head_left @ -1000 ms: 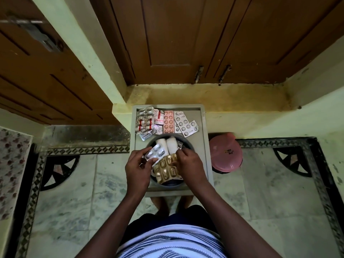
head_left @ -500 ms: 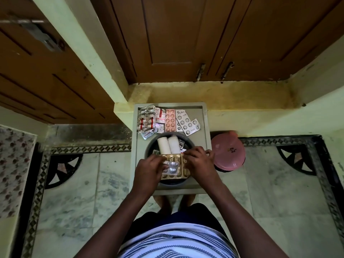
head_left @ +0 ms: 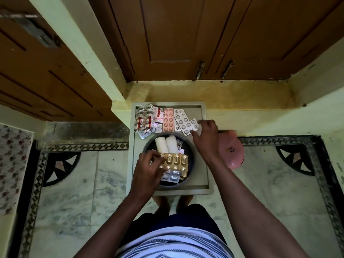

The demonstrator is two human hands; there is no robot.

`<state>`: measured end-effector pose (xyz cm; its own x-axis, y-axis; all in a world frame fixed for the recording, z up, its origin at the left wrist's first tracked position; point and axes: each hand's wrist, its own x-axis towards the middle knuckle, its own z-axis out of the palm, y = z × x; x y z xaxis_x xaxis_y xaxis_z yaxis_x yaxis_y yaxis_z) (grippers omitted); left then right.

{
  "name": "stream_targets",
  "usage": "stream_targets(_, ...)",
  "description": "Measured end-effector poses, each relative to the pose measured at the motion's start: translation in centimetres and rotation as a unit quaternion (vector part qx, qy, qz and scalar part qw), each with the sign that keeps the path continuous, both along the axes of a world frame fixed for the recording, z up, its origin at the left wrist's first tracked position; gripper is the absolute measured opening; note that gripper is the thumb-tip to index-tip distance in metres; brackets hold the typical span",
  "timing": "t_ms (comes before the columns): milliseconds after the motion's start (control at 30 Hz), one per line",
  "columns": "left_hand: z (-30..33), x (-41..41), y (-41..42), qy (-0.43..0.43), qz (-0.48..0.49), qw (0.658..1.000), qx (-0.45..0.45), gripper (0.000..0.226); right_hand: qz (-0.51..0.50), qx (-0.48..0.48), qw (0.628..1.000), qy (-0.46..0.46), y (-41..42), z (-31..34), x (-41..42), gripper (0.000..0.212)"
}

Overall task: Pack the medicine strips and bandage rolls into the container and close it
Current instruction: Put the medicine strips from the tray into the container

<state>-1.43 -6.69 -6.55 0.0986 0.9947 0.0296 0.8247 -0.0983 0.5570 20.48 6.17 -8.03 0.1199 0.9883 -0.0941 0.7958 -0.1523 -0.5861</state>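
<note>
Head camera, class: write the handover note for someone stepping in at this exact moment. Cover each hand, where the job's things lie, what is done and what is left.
Left hand: resting on the gold strip in the round container, fingers curled; grip unclear.
Right hand: fingertips on the white strip at the tray's far end, not lifted.
Done: two bandage rolls, the gold strip and a silver strip are in the container.
Left: the white strip, pink strip and the foil pile are on the tray. Pack them, then fit the pink lid, which lies to the right of the tray.
</note>
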Motion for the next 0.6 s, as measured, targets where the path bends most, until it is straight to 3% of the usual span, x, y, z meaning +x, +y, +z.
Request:
stream_targets(133, -0.1, -0.3, -0.2, -0.004, 0.019, 1.000, 0.004, 0.037, 0.028, -0.135, 0.987, -0.083, 4.0, -1.1, -0.4, 0.062)
stream_targets(233, -0.2, -0.1, -0.4, -0.012, 0.029, 0.999, -0.007, 0.041, 0.014, -0.154, 0.987, -0.053, 5.4, -2.3, -0.4, 0.057)
stream_targets(367, -0.5, -0.1, -0.6, -0.028, 0.018, 0.999, -0.010, 0.042, -0.013, -0.128, 0.992, -0.001, 5.4, -2.2, -0.3, 0.032)
stream_targets(600, -0.7, -0.4, 0.0, -0.008, 0.016, 1.000, 0.018, 0.039, -0.095, 0.007, 0.992, 0.085, -1.0, 1.3, 0.1, 0.014)
